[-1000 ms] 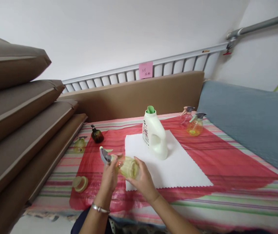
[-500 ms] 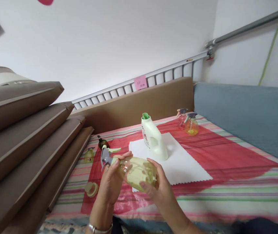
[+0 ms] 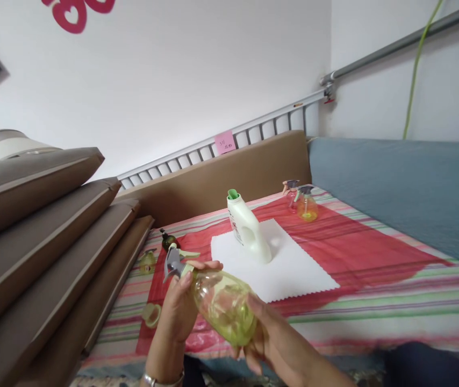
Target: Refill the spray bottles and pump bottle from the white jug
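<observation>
Yellow spray bottle (image 3: pixel 227 312) (see-through, tilted) held up nearer than the white jug (image 3: pixel 250 231). Left hand (image 3: pixel 181 301) curled round its neck, right hand (image 3: pixel 272 329) loosely cupped on its base. Orange-bottomed sprayer (image 3: pixel 307 208) right of jug.

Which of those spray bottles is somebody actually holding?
The large yellow bottle: left hand at its neck, right hand at its base. The pink bottle, orange bottle and small yellow bottle sit apart from both hands.
</observation>
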{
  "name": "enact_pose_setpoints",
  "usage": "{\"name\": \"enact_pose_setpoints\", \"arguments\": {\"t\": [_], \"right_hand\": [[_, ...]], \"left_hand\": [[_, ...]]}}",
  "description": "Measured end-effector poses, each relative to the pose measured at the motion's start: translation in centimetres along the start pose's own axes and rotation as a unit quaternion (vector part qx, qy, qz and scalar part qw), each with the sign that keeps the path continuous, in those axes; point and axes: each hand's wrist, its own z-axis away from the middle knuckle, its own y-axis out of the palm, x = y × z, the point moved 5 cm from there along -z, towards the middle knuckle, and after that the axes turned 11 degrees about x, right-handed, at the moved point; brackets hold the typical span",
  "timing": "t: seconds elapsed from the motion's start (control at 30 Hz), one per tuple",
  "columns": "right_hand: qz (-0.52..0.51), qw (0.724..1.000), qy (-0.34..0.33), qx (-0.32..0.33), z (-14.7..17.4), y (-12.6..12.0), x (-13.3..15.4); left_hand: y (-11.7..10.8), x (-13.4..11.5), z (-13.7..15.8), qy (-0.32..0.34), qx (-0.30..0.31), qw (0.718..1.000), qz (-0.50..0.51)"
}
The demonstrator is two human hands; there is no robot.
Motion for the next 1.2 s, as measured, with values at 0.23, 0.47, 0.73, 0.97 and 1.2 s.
{"name": "enact_pose_setpoints", "arguments": {"t": [0.23, 0.47, 0.73, 0.97, 1.2], "right_hand": [[-0.156, 0.98, 0.124, 0.015, -0.6, 0.6, -1.5], [-0.151, 0.983, 0.109, -0.006, -1.1, 0.2, -2.2], [0.109, 0.992, -0.027, -0.056, -1.0, -1.3, -1.7], [0.488, 0.824, -0.21, -0.197, 0.6, -1.6, -0.2], [0.288, 0.939, -0.167, -0.089, -0.1, -1.2, -0.3]], "left_hand": [[-0.8, 0.1, 0.3, 0.002, -0.012, 1.0, 0.007], [-0.7, 0.1, 0.1, 0.029, -0.113, 0.993, 0.036], [-0.6, 0.5, 0.3, 0.059, -0.127, 0.988, 0.059], [0.0, -0.1, 0.6, 0.089, -0.158, 0.983, 0.021], [0.1, -0.2, 0.4, 0.059, -0.154, 0.986, 0.008]]}}
